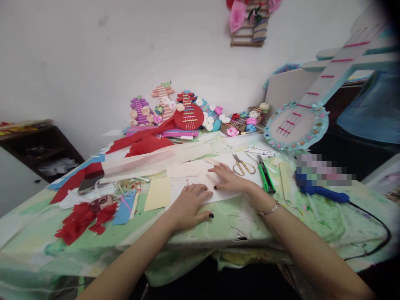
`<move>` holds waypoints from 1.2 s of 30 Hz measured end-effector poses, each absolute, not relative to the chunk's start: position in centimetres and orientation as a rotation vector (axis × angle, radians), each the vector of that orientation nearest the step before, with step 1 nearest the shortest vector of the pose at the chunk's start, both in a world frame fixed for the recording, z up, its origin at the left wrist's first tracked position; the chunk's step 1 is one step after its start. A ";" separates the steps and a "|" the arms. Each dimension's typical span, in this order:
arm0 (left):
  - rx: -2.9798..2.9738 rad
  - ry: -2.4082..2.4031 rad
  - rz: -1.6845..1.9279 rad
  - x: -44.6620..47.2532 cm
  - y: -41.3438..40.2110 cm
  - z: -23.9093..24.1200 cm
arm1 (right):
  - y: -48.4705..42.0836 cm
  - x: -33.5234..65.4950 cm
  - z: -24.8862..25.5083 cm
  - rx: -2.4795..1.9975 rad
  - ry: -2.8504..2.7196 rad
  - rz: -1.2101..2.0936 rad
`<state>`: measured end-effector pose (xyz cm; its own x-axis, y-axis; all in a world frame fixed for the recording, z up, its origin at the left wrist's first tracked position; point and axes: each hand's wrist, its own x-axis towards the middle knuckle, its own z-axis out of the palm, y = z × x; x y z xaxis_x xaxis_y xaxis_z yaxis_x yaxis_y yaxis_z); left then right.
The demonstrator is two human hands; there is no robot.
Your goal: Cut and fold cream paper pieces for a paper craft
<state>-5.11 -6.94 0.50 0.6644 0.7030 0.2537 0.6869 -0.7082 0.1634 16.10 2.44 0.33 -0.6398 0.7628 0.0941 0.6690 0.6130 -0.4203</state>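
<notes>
Both palms rest on a sheet of white paper (175, 183) at the middle of the table. My left hand (189, 206) lies flat with its fingers together and its thumb stretched toward the right. Beside it, my right hand (229, 179) spreads its fingers over the paper, pointing left. Neither hand holds anything that I can see. Gold-handled scissors (243, 165) lie just past my right hand, and a green box cutter (265, 175) is to their right. A pale yellow card (157, 194) sits left of the white paper.
A blue glue gun (321, 187) with a black cord lies at the right. Red crepe paper (76, 221) and a blue paper strip (125, 208) are at the left. Along the wall stand small craft instruments, one a red lute (189, 116); a large pale-blue one (295, 125) leans at the right.
</notes>
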 end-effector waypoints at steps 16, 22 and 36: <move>2.656 1.115 0.615 -6.1 -6.8 0.1 | 1.0 16.0 1.2 -0.902 -2.540 0.189; 2.744 1.067 0.627 -6.1 -6.9 0.1 | -4.3 15.6 0.5 -0.776 -2.616 0.046; 2.758 1.073 0.645 -6.3 -6.7 -0.1 | -6.9 16.0 -0.9 -0.966 -2.621 0.147</move>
